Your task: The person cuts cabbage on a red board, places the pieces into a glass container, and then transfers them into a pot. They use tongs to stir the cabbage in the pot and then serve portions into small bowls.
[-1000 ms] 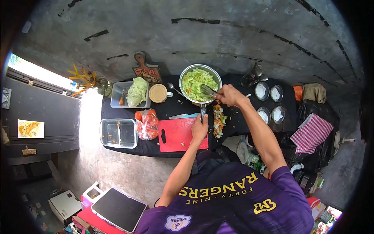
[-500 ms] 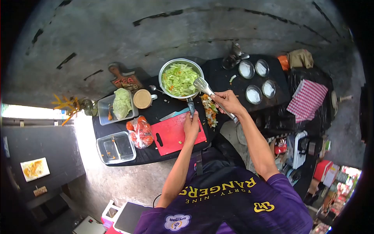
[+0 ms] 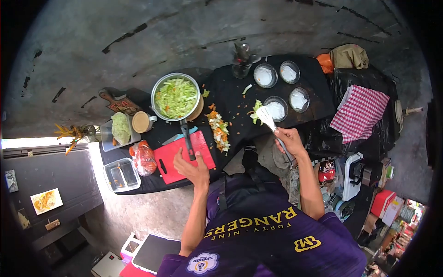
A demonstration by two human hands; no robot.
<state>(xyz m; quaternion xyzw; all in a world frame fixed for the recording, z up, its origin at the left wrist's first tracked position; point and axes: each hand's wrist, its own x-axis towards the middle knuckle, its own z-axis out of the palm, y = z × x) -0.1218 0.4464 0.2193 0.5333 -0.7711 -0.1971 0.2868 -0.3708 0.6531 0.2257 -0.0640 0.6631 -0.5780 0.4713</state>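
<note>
On the left side of the black table (image 3: 230,99) we hover our left hand (image 3: 194,168), fingers apart and empty, just short of the handle of the pan (image 3: 176,98) of chopped cabbage, which points down toward us over the red cutting board (image 3: 177,159). Right of the vegetable pile (image 3: 218,131) our right hand (image 3: 288,138) clamps the spatula (image 3: 266,116). Its long axis runs up-left, blade near a white bowl (image 3: 278,109). We judge it best kept level so scraps stay on.
</note>
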